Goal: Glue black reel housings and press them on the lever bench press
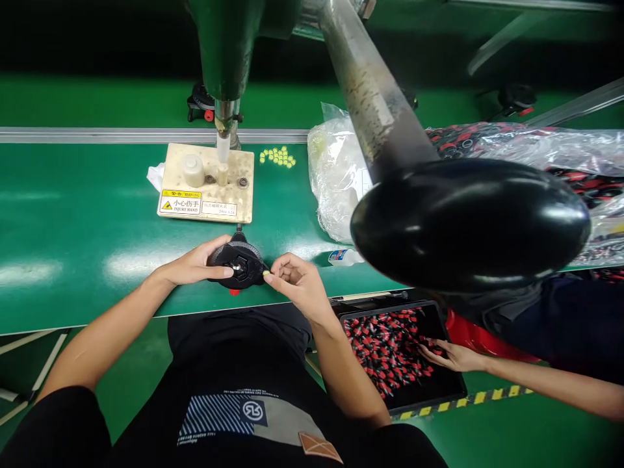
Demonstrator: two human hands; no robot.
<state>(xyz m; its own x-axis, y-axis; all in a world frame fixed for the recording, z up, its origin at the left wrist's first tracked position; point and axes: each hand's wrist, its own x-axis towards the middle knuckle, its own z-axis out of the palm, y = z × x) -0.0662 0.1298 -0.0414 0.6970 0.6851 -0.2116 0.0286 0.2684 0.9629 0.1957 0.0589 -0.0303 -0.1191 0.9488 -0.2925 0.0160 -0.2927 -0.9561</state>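
Round black device (pixel 246 261) gripped by the left hand (pixel 197 263) over the green bench (pixel 97 240); the right hand (pixel 298 284) pinches a small yellow piece (pixel 266 273) at the device's edge.

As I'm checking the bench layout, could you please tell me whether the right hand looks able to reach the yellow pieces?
Probably yes: open green tabletop leads from the right hand to the yellow pieces, between the base plate and plastic bag, though the fingers seem busy at the black device.
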